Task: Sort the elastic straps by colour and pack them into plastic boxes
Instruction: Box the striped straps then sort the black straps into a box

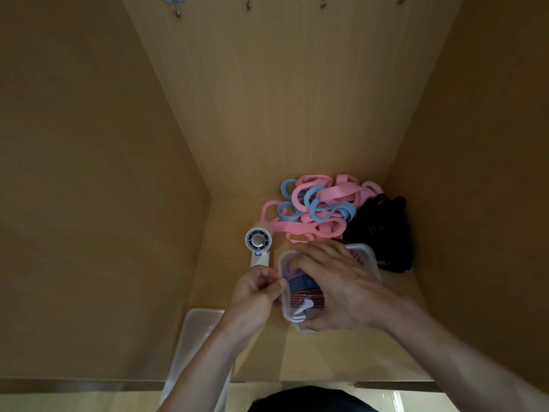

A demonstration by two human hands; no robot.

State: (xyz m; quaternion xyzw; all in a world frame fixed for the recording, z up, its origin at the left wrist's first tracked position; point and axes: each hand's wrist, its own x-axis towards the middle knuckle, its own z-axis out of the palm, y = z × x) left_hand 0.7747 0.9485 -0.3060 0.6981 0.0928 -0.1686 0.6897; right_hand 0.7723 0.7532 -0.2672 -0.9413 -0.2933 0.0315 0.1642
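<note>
Head view: right hand (335,286) arched over plastic box (367,251), fingers pressing dark straps (306,288) inside, thumb clamping near rim; left hand (252,295) curled, pinching left rim; pink and blue straps (320,206) heaped just behind.

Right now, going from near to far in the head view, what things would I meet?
Clear lid → plastic box → pink and blue straps → wall hooks.
</note>
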